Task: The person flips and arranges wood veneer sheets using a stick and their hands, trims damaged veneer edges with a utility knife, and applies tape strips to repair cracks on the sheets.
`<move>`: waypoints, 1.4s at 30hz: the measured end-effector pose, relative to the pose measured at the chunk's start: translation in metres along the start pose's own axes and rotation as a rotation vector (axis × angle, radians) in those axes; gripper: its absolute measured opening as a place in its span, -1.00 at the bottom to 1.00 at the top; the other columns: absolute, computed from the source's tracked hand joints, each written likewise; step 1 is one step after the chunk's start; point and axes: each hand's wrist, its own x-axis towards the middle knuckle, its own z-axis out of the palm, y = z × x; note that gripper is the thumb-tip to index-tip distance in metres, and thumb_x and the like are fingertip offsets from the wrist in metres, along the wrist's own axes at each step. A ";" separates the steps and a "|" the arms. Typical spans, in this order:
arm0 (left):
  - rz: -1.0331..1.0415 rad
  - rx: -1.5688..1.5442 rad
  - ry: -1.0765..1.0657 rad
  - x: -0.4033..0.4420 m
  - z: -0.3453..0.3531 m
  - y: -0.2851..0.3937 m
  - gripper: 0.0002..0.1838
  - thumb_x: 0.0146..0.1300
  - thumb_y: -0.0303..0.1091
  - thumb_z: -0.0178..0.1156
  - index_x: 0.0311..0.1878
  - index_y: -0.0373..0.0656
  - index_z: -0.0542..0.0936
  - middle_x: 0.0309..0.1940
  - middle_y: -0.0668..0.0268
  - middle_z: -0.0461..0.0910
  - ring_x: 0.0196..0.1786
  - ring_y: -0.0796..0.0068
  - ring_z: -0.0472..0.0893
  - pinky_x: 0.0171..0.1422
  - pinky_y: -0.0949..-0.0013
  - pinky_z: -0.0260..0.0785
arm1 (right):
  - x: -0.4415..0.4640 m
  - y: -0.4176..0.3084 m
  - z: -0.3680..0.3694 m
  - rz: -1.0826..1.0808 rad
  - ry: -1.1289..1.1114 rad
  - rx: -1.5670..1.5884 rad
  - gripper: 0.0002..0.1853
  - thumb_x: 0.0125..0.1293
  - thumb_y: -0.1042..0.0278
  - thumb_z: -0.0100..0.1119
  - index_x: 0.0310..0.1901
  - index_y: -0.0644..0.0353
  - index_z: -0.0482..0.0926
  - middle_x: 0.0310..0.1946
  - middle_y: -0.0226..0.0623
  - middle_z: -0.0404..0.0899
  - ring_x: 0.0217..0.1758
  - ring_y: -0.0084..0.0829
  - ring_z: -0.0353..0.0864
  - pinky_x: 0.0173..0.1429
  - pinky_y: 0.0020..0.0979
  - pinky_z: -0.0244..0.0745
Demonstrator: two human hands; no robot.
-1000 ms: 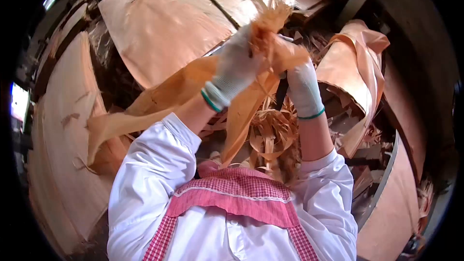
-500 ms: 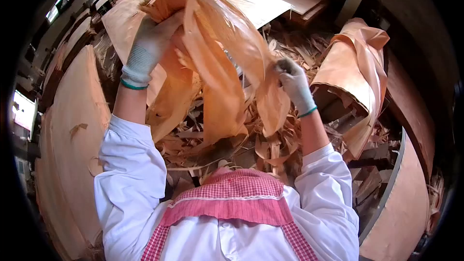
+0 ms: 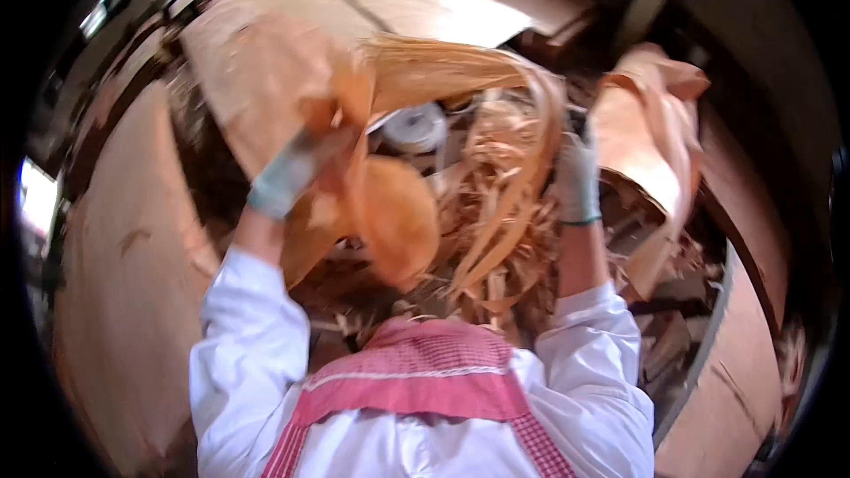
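Observation:
In the head view, thin orange-brown wood veneer strips (image 3: pixel 452 66) arch between my two gloved hands. My left hand (image 3: pixel 305 164), blurred by motion, is closed around the bunched veneer at left. From it a wider curled piece of veneer (image 3: pixel 398 221) hangs down. My right hand (image 3: pixel 577 173) is closed at the other side, where long narrow strips loop down beside it; its fingertips are partly hidden. Below the arch lies a heap of crumpled veneer scraps (image 3: pixel 505 142), and a round white object (image 3: pixel 414 128) shows next to it.
A broad pale veneer sheet (image 3: pixel 266 62) lies ahead at left. Curved sheets (image 3: pixel 124 274) stand along the left side. At right are a rolled veneer bundle (image 3: pixel 637 133) and another large sheet (image 3: pixel 730 372). Scraps litter the ground between.
My left hand has come lower and nearer with its veneer. My right hand has moved slightly right and down. The strips now stretch across between them, uncovering the round white object.

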 end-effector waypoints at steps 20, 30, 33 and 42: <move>0.246 -0.066 -0.042 0.103 0.095 -0.006 -0.74 0.32 -0.33 0.12 -0.02 -0.27 0.58 -0.19 0.30 0.61 -0.15 0.53 0.55 0.00 0.41 0.43 | -0.060 0.055 -0.007 0.026 -0.471 -0.172 -0.08 0.05 0.48 0.45 0.41 0.34 0.11 0.39 -0.08 0.19 0.46 -0.28 0.18 0.41 -0.32 0.22; 0.569 0.136 -0.151 0.159 0.153 0.077 -0.68 0.23 -0.29 0.13 -0.06 -0.35 0.59 -0.27 0.11 0.64 -0.15 0.30 0.62 0.03 0.35 0.44 | -0.051 0.035 0.089 -0.268 -0.070 -0.047 -0.82 0.29 0.48 0.15 -0.09 0.28 0.54 -0.23 -0.42 0.58 -0.28 -0.64 0.48 -0.22 -0.58 0.37; 0.672 0.449 -0.178 0.117 0.080 0.082 -0.59 0.33 -0.22 0.08 0.14 -0.29 0.46 0.00 0.14 0.51 0.08 0.33 0.49 0.22 0.35 0.30 | -0.003 0.032 -0.002 -0.098 0.106 -0.106 -0.74 0.34 0.41 0.15 0.02 0.30 0.53 -0.12 -0.34 0.59 -0.13 -0.55 0.52 -0.06 -0.51 0.45; -0.094 0.199 0.200 0.022 -0.064 -0.092 -0.57 0.43 -0.15 0.06 0.18 -0.29 0.47 0.02 0.29 0.55 0.12 0.49 0.49 0.30 0.42 0.30 | -0.016 -0.138 -0.375 -0.329 0.753 -0.796 -0.44 0.18 0.63 0.02 0.27 0.51 0.34 0.12 -0.11 0.53 0.09 -0.28 0.55 0.07 -0.36 0.54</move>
